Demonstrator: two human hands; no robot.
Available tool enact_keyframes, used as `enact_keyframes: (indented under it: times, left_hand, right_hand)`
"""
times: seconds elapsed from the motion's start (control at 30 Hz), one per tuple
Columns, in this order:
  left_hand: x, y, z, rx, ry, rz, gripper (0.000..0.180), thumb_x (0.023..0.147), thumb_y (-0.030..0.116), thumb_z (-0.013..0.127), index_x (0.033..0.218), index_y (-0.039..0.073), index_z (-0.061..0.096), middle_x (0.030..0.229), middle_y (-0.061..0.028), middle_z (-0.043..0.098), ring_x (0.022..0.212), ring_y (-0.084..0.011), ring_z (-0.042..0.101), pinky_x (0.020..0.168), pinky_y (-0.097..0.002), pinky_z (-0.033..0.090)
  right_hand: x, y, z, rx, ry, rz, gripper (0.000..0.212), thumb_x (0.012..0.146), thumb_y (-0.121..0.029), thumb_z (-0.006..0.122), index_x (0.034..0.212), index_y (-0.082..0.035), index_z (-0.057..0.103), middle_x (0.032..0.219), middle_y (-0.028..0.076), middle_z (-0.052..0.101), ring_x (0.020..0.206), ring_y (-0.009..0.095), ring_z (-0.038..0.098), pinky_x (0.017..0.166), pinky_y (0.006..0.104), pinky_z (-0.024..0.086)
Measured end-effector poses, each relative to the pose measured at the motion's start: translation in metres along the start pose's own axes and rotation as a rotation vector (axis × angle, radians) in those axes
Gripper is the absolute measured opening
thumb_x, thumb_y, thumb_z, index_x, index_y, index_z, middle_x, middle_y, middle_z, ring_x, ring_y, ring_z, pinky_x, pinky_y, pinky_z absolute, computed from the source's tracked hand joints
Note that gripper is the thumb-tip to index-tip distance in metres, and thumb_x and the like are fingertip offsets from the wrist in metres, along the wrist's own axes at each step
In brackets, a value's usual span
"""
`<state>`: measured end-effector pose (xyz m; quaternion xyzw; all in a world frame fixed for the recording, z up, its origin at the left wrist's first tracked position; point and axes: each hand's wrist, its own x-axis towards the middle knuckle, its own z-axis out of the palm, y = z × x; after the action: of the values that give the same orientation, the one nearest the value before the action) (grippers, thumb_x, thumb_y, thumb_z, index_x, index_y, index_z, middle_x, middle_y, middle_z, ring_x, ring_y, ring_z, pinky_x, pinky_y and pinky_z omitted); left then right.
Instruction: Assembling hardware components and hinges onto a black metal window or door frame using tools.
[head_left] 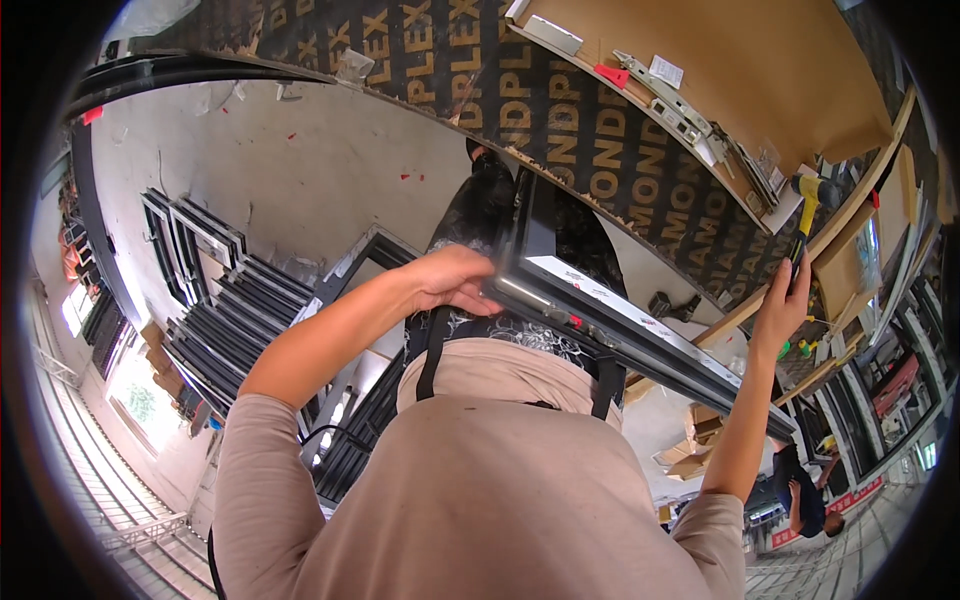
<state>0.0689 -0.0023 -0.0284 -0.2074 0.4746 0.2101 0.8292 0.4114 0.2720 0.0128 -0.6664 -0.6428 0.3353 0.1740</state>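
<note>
A dark metal window frame [640,340] lies slantwise in front of my waist, running from the middle toward the lower right. My left hand [458,278] is at its near-left corner, with curled fingers gripping the edge. That corner looks slightly blurred. Out to the right, my right hand [784,305] is raised and wrapped round the black-and-yellow handle of a hammer [806,215]. Its dark head points up and away, apart from the frame. A white strip with small print [590,285] runs along the frame's inner side.
A dark printed board [480,90] forms the worktop ahead. On it rests a brown panel [720,60] with metal lock parts [680,115]. Several dark frames [235,330] are stacked at left. At far right are wooden pieces [840,240] and another person [800,490].
</note>
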Motion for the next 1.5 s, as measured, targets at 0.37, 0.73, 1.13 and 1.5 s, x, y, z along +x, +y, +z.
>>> enact_keyframes:
  times: [0.37, 0.73, 1.13, 1.5]
  left_hand:
    - [-0.001, -0.010, 0.014, -0.066, 0.005, 0.024, 0.034, 0.099, 0.022, 0.049, 0.112, -0.009, 0.051, 0.097, -0.0266, 0.068, 0.080, -0.0268, 0.073, 0.066, -0.0323, 0.063]
    - [0.003, -0.014, 0.021, -0.152, -0.126, 0.115, 0.030, 0.097, 0.014, 0.048, 0.109, -0.013, 0.053, 0.099, -0.0284, 0.067, 0.087, -0.0286, 0.072, 0.073, -0.0312, 0.063]
    - [-0.004, -0.012, 0.038, -0.180, -0.124, 0.152, 0.022, 0.093, 0.008, 0.048, 0.100, -0.012, 0.052, 0.109, -0.0343, 0.063, 0.097, -0.0363, 0.069, 0.085, -0.0392, 0.060]
    - [0.010, -0.034, 0.058, -0.189, -0.193, 0.060, 0.048, 0.098, 0.029, 0.053, 0.124, -0.011, 0.048, 0.121, -0.0308, 0.058, 0.113, -0.0368, 0.062, 0.096, -0.0426, 0.054]
  right_hand:
    - [0.007, 0.031, 0.033, -0.656, 0.178, -0.470, 0.036, 0.097, -0.024, 0.058, 0.131, -0.012, 0.057, 0.101, 0.013, 0.065, 0.089, 0.034, 0.062, 0.073, 0.0415, 0.049]
    - [0.002, 0.035, 0.080, -0.826, 0.340, -0.405, 0.059, 0.095, -0.031, 0.058, 0.139, 0.005, 0.040, 0.112, 0.024, 0.060, 0.102, 0.041, 0.057, 0.087, 0.0463, 0.047]
    - [0.007, 0.045, 0.111, -0.819, 0.586, -0.267, 0.059, 0.089, -0.027, 0.057, 0.138, 0.001, 0.039, 0.111, 0.024, 0.059, 0.100, 0.041, 0.058, 0.084, 0.0470, 0.049]
    - [0.009, 0.041, 0.113, -0.772, 0.612, -0.204, 0.058, 0.086, -0.029, 0.058, 0.136, -0.004, 0.044, 0.107, 0.019, 0.059, 0.095, 0.038, 0.061, 0.076, 0.0477, 0.051]
